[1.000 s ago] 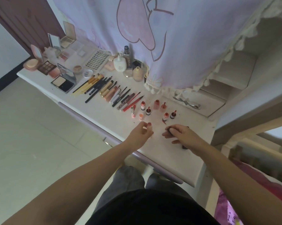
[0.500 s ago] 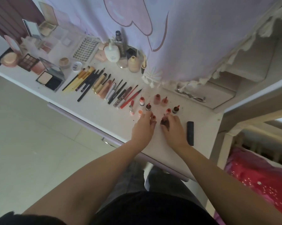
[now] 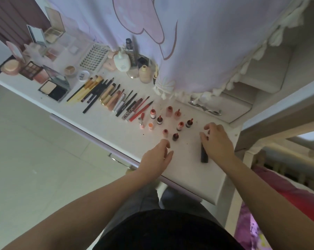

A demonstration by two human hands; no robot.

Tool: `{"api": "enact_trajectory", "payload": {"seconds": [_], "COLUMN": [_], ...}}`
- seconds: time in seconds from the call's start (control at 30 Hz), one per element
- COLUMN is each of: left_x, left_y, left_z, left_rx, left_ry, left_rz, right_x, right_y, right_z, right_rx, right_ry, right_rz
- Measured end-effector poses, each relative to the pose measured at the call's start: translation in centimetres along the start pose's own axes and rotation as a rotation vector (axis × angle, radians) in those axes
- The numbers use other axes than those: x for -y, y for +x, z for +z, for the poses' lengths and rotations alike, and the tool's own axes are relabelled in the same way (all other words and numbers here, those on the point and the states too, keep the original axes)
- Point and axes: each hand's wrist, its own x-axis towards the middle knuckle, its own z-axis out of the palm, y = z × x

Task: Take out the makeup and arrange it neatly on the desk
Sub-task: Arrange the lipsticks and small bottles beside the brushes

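So both hands are loose and holding nothing: left hand [image 3: 157, 156] hovers just below the little lip bottles [image 3: 170, 123] standing on the desk [image 3: 102, 121], right hand [image 3: 216, 141] partly covers a dark tube [image 3: 204, 156].

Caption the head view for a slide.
Both hands, left hand and right hand, hover empty over upright lip tints on the white desk.

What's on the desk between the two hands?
Only bare desk lies between the left hand and right hand in the head view. The dark tube lies beside the right hand.
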Motion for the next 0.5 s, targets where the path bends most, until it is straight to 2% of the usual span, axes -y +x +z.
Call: {"api": "enact_trajectory", "payload": {"seconds": [0.1, 0.17, 0.33, 0.43, 0.5], "left_x": [-2.8, -4.5, -5.8, -5.7, -5.9], "left_y": [0.3, 1.0, 1.6, 1.3, 0.9], "left_z": [1.8, 3.0, 2.8, 0.9, -0.3], "left_rx": [0.145, 0.212, 0.266, 0.345, 0.405], "left_ry": [0.045, 0.009, -0.081, -0.108, -0.128], "left_rz": [0.082, 0.051, 0.038, 0.088, 0.119], "right_x": [-0.7, -0.4, 0.6, 0.6, 0.3], "right_y": [0.7, 0.3, -1.7, -2.5, -2.7], "right_z": [-0.4, 0.3, -0.3, -1.9, -3.2], "right_rx": [0.210, 0.262, 0.332, 0.437, 0.565], "right_ry": [-0.194, -0.189, 0.307, 0.400, 0.417], "right_rz": [0.091, 0.072, 0.148, 0.140, 0.085]}}
